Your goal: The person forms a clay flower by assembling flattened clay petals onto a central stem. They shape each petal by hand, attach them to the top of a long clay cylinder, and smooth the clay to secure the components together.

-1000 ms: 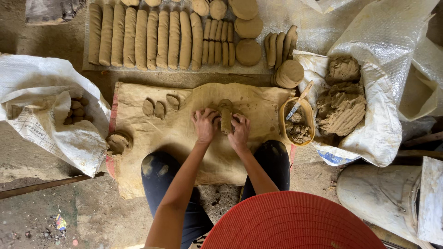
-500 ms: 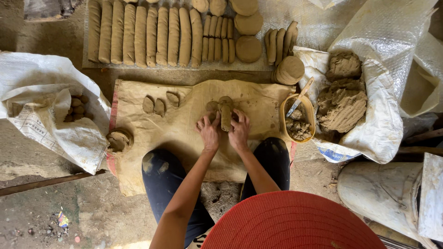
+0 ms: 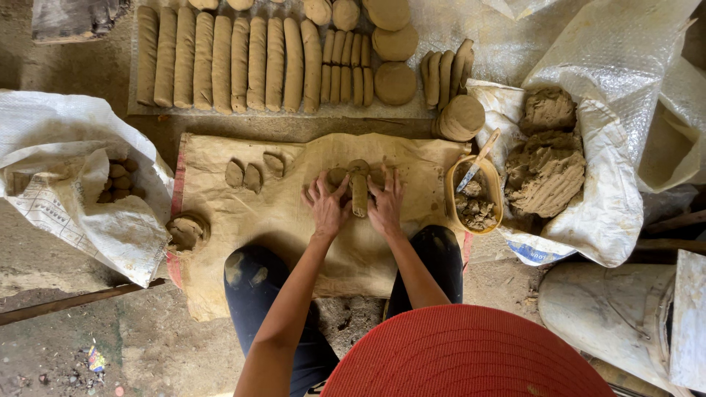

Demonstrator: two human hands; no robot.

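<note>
A narrow upright clay slab (image 3: pixel 359 191) stands on a tan sack mat (image 3: pixel 243 220) in front of my knees. My left hand (image 3: pixel 326 206) presses flat against its left side, and my right hand (image 3: pixel 385 206) presses against its right side, fingers spread. A small clay lump (image 3: pixel 337 176) lies just beyond my left fingertips. Three small clay pieces (image 3: pixel 253 173) sit further left on the mat.
Rows of long clay rolls (image 3: pixel 228 59) and round discs (image 3: pixel 394 62) lie beyond the mat. A yellow bowl (image 3: pixel 450 191) with a stick and clay scraps sits at right, beside raw clay (image 3: pixel 544 165) on a white sack. Another white sack (image 3: pixel 66 191) lies left; a clay lump (image 3: pixel 187 231) rests nearby.
Both hands have slid slightly toward me along the slab's sides. The slab stays upright in the same place.
</note>
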